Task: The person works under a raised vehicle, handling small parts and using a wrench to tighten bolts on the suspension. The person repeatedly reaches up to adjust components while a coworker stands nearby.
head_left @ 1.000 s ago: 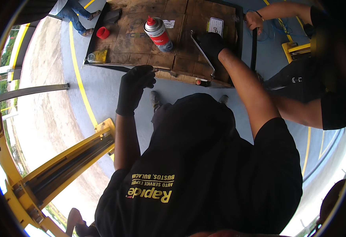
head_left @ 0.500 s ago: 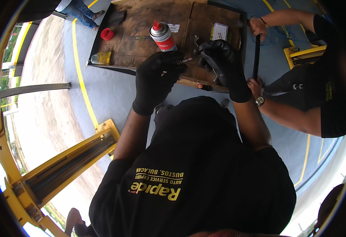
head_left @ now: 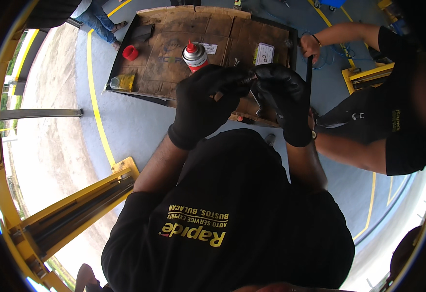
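Between left hand (head_left: pixel 205 104) and right hand (head_left: pixel 283 92) sits a small metal part (head_left: pixel 248 80), the left fingers clamped on it. The right fingers have just come up to its tip, so both hands meet there; whether they grip, I cannot tell. Below, a wrench (head_left: pixel 258 104) lies on the table (head_left: pixel 159 80); a spray can (head_left: pixel 195 56) stands farther left.

held piece (head_left: pixel 248 80) mostly hidden, can (head_left: pixel 194 54) partly covered
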